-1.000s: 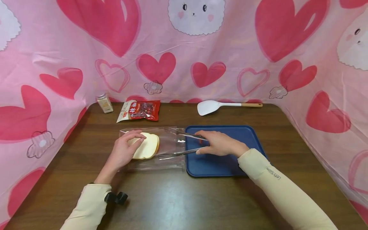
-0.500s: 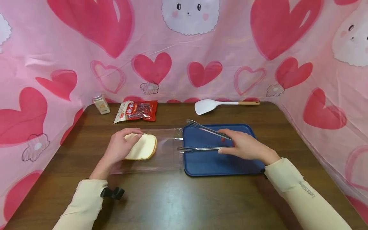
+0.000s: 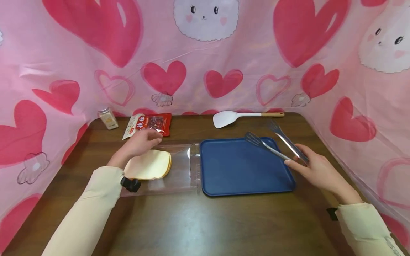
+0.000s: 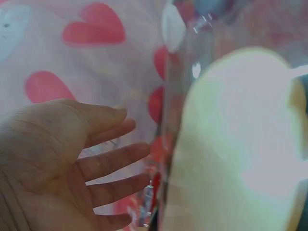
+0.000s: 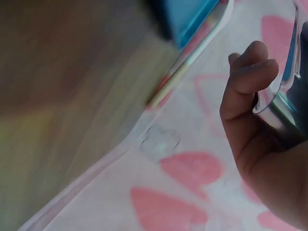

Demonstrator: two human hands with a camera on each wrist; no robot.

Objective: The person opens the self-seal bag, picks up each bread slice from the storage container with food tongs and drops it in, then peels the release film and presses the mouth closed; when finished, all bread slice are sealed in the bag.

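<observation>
The right hand (image 3: 315,167) grips the metal tongs (image 3: 289,143), their arms spread apart, at the far right corner of the blue tray (image 3: 237,170) on the worktop (image 3: 192,220). The left hand (image 3: 141,144) is relaxed, fingers loosely extended and parted, near the bread (image 3: 150,165). The bread lies left of the tray with a clear plastic bag (image 3: 180,167); whether inside or on top, I cannot tell. A red packet (image 3: 157,122) lies farther back, left of a white spatula (image 3: 225,119).
</observation>
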